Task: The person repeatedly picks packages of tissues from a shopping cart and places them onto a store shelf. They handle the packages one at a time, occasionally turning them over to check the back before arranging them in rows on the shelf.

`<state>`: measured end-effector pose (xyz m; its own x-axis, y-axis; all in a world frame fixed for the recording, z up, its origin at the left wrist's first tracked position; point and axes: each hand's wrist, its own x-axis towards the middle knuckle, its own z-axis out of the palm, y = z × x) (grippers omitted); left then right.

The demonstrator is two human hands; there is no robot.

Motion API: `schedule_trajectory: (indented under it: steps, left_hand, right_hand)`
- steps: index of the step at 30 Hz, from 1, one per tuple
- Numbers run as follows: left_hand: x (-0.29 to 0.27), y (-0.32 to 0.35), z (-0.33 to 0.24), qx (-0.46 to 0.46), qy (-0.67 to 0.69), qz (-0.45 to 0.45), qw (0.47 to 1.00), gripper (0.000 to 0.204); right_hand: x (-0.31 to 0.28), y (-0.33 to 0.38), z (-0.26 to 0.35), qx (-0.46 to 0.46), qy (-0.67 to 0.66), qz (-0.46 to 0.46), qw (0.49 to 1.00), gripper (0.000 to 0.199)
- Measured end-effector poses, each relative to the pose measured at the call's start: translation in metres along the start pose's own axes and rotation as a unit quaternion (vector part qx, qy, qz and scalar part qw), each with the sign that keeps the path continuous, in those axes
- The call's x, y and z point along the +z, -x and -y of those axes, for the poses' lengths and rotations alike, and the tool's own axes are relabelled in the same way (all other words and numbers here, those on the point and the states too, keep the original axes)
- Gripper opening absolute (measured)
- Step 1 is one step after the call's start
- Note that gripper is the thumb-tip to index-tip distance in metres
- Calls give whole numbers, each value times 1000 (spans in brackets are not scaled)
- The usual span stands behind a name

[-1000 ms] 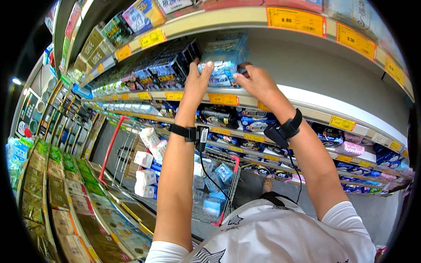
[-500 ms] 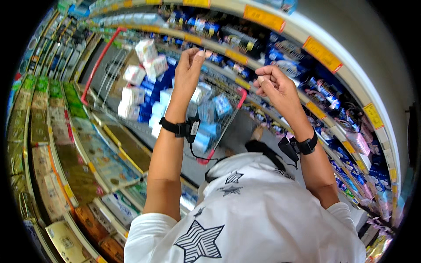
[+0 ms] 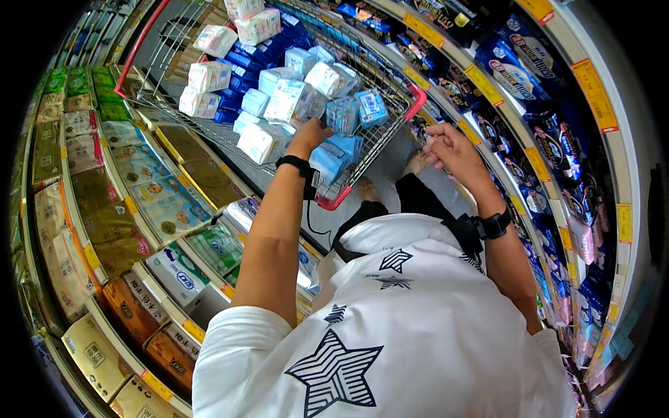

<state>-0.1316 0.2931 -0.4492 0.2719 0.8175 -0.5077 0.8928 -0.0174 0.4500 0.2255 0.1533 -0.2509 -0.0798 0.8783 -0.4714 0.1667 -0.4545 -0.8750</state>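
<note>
A wire shopping cart (image 3: 380, 143) with red corner pieces stands in front of me, loaded with small soft packs. My left hand (image 3: 311, 137) is over its near side with the fingers curled, beside a white-and-blue pack (image 3: 294, 102) and above a light-blue pack (image 3: 329, 161). Whether it grips or touches either pack is hidden. My right hand (image 3: 454, 153) is raised right of the cart, near the shelf, with thumb and fingers bent together. Anything between those fingertips is too small to make out. Dark bands with small black devices sit on both wrists.
Pink-and-white packs (image 3: 209, 75) and dark-blue packs (image 3: 240, 70) fill the cart's far left. To the right rises a shelf of dark-blue packages (image 3: 519, 66) with yellow price tags (image 3: 594, 94). Tissue packs (image 3: 157, 184) line low tiers on the left. My feet (image 3: 416, 164) are beside the cart.
The cart now appears higher in the view. My left hand has come down from above the cart to its near packs. The right hand sits a little lower, its fingers still bent.
</note>
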Motion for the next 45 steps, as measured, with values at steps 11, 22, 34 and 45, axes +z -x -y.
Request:
schedule_trajectory:
  steps: [11, 22, 34, 45]
  left_hand:
    - [52, -3, 12, -71, -187, 91, 976, 31]
    - [78, -4, 52, -208, -114, 43, 971, 38]
    - [-2, 40, -50, 81, -137, -53, 986, 20]
    - [-151, 145, -126, 23, 561, 19, 827, 10]
  right_hand:
    - [-9, -22, -1, 44, 4, 18, 999, 30]
    - [-16, -28, -10, 68, -14, 36, 997, 30]
    - [-6, -33, -1, 55, -24, 56, 997, 32]
    - [36, -32, 52, -131, 11, 45, 990, 99]
